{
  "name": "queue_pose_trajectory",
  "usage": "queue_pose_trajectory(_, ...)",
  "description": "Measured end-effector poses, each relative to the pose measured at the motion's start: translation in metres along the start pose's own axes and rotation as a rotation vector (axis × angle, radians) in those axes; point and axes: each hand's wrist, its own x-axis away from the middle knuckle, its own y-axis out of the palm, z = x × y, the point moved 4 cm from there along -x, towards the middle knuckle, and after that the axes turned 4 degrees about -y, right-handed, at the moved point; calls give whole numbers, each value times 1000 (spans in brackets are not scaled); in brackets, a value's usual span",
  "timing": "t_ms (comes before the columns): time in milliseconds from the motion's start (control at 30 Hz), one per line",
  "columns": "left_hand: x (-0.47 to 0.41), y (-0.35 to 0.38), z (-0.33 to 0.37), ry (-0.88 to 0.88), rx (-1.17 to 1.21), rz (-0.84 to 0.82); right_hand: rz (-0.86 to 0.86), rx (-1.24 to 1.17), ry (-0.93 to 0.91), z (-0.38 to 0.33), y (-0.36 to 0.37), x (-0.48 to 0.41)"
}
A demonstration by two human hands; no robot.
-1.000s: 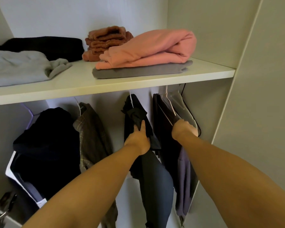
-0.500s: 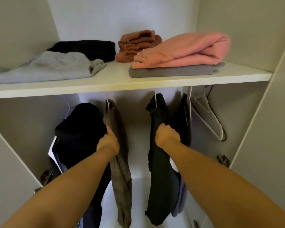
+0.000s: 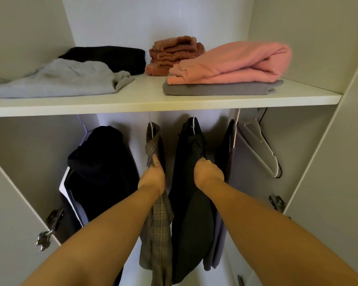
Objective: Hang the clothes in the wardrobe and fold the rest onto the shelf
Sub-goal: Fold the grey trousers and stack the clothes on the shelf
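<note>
Under the white shelf (image 3: 145, 104): pinches the plaid garment (image 3: 157, 230) with the left hand (image 3: 152, 178), thumb pointing up along the cloth. Clutches the dark garment (image 3: 192, 213) just beside it with the right hand (image 3: 208, 172), fingers curled into the fabric (both pieces hang from thin white hooks). Further right, a lavender-grey piece (image 3: 240, 162), then a bare pale hanger (image 3: 258, 149). Far left, a bulky black garment (image 3: 103, 162). Up on the shelf, folded: pink sweater (image 3: 236, 62) atop a grey piece (image 3: 219, 89), rust-brown stack (image 3: 174, 52) behind, black piece (image 3: 112, 56) and light grey sweatshirt (image 3: 66, 79) at left.
</note>
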Motion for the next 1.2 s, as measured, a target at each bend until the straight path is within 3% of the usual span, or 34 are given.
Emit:
queue_pose_trajectory(167,5,-6,-22,-11,231,9,79,112,-27,-15,-9,10)
queue_pose_trajectory(300,25,-20,-51,-60,244,107,236,95,-208,-60,-20,22)
queue_pose_trajectory(533,114,-47,-139,-198,374,301,194,-419,-480,-158,-12,74)
queue_pose_trajectory(667,199,-75,-179,-316,301,409,222,-670,-636,-206,4,132)
queue_pose_trajectory(733,244,-92,-192,-355,213,539,184,-782,-727,-230,9,169)
queue_pose_trajectory(867,333,-132,-219,-367,74,1003,72,-882,-898,-277,11,235)
queue_pose_trajectory(967,385,-152,-259,-558,-90,1236,89,-932,-974,-309,10,275)
queue_pose_trajectory(1067,417,-162,-307,-712,214,1337,116,-980,-1015,-333,10,304)
queue_pose_trajectory(1133,424,-165,-328,-699,540,1313,120,-994,-1020,-344,11,319)
queue_pose_trajectory(1200,422,-167,-340,-647,705,1268,112,-994,-983,-350,10,330)
